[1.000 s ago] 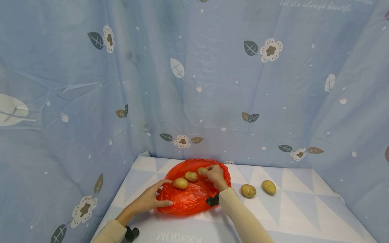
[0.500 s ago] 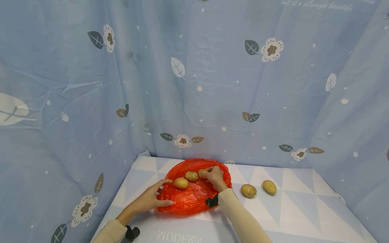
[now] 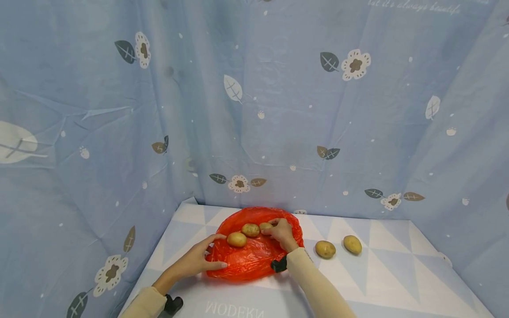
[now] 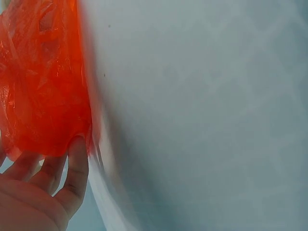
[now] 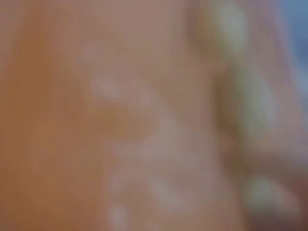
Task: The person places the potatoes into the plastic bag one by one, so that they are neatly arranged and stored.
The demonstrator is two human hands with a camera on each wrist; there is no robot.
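Observation:
A red plastic bag (image 3: 254,258) lies spread on the table with three potatoes in a slanting row on it: the left potato (image 3: 236,240), the middle potato (image 3: 250,230) and the right-hand potato (image 3: 265,226). My right hand (image 3: 283,233) pinches that last one between thumb and fingers, partly covering it. At the bag's left end, my left hand (image 3: 195,259) has thumb and index finger spread wide, touching the plastic. In the left wrist view, its fingers (image 4: 76,168) rest along the bag's edge. The right wrist view is badly blurred, with three pale potato shapes along its right side.
Two more potatoes lie right of the bag: a nearer potato (image 3: 325,249) and a farther potato (image 3: 352,244). The table (image 3: 397,274) bears a pale triangle pattern. Behind and left of it hangs a blue curtain (image 3: 278,110) with flowers and leaves.
Hardly anything differs. The right hand and the potato it pinches have shifted very slightly; the left hand and the bag stay in place.

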